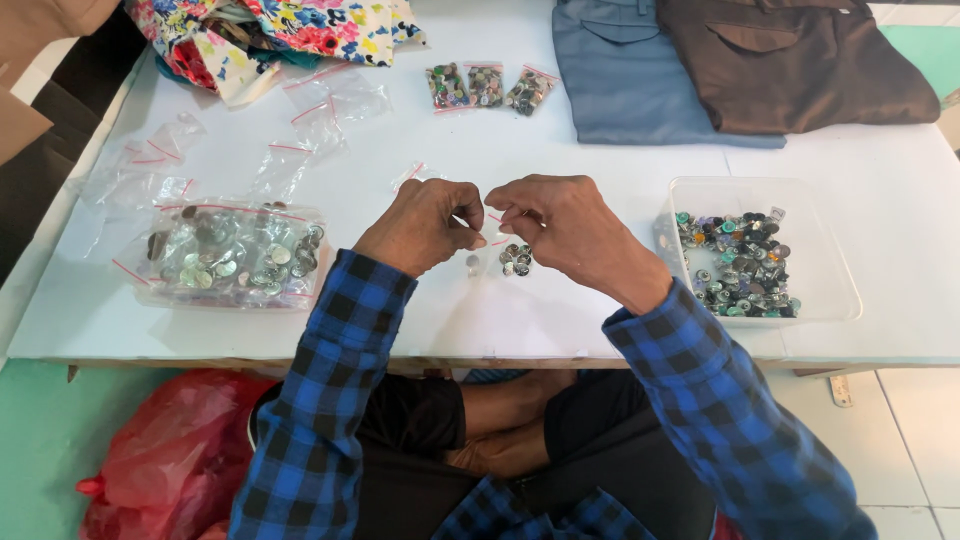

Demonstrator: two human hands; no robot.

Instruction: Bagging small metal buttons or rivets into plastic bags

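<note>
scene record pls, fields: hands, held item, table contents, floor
left hand: pinches one edge of small clear bag
right hand: pinches the other edge
under hands: small button pile, one loose button
tray: clear, mixed buttons, to the right
big bag: clear, full of buttons, to the left
empty bags: far left
filled bags: three, far side
clothes: blue trousers, brown trousers, floral cloth
floor: red plastic bag

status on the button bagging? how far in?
Done: three small filled bags lie at the table's far edge. In hand: left hand and right hand pinch a small clear bag above a little button pile. Left: many buttons in the clear tray, a big bag of buttons, and empty bags.
</note>
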